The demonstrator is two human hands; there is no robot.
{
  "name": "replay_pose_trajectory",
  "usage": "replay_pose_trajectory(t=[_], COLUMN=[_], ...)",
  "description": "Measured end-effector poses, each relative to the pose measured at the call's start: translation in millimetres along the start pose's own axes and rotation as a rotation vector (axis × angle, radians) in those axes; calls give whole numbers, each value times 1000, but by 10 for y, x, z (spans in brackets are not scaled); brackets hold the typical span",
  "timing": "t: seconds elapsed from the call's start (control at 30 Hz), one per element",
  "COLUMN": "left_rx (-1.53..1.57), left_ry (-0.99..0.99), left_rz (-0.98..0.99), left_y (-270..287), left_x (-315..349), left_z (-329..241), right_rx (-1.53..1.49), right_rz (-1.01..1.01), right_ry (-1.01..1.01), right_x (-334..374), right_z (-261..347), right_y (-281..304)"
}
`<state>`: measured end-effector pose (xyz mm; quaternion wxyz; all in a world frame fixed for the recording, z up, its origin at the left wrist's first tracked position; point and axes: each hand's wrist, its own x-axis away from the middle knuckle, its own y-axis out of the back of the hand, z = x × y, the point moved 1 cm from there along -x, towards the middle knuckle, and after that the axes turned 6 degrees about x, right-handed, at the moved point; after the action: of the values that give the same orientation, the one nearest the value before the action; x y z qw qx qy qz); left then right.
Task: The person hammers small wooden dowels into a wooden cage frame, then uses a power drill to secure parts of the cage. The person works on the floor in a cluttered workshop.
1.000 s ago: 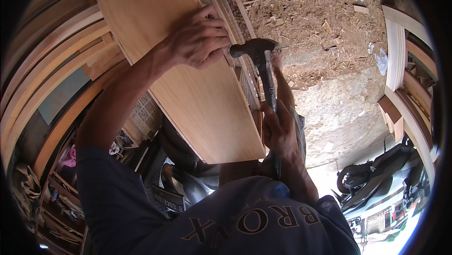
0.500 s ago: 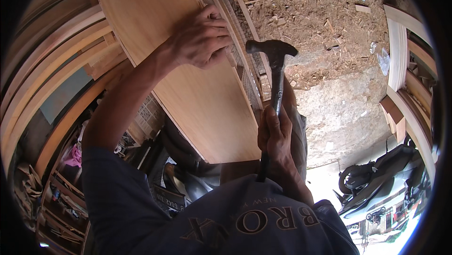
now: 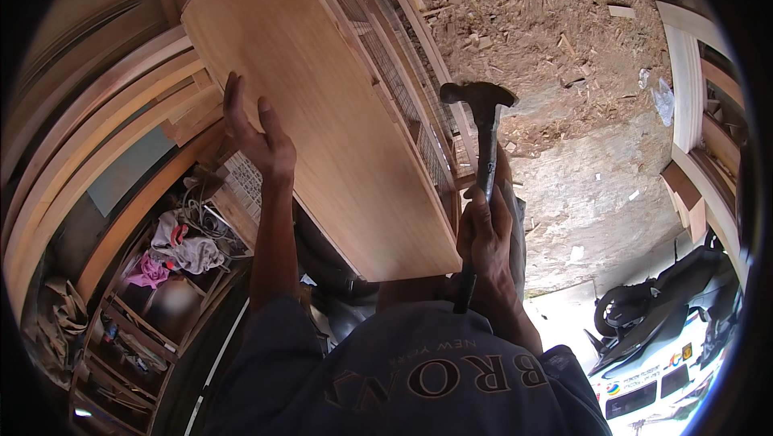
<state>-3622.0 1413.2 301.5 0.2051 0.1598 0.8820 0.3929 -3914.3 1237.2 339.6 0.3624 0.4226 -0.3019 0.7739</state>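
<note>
A long light plywood panel [image 3: 322, 106] runs from the upper left down to the centre, lying on a wooden frame with wire mesh [image 3: 394, 90] along its right side. My left hand [image 3: 256, 136] rests flat against the panel's left edge, fingers spread and pointing up. My right hand [image 3: 485, 239] grips the dark handle of a claw hammer [image 3: 481, 106]. The hammer stands upright, its head raised beside the panel's right edge above the mesh.
Sawdust and wood scraps cover the ground [image 3: 547, 49] at the upper right. Curved wooden frames [image 3: 88, 114] stack at the left, with shelves of cloth and cables [image 3: 173, 247] below. More frames [image 3: 692, 98] stand at the right, and a parked motorcycle [image 3: 660, 315] lower right.
My left hand has slid from the panel's right edge near the hammer across to its left edge. The hammer has lifted from the panel edge to upright.
</note>
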Motion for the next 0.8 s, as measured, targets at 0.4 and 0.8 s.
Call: replay_pose_trajectory(t=[0.4,0.8], left_rx=[-147,-191], left_ry=[-44,-212], left_rz=[375,289], left_y=[86,-679], left_x=[1057,306], left_z=[-599,-814], right_rx=[743,614], right_rz=[54,14], right_ry=[700,706], right_x=[-144,-495], right_z=[103,-462], right_y=[130,159])
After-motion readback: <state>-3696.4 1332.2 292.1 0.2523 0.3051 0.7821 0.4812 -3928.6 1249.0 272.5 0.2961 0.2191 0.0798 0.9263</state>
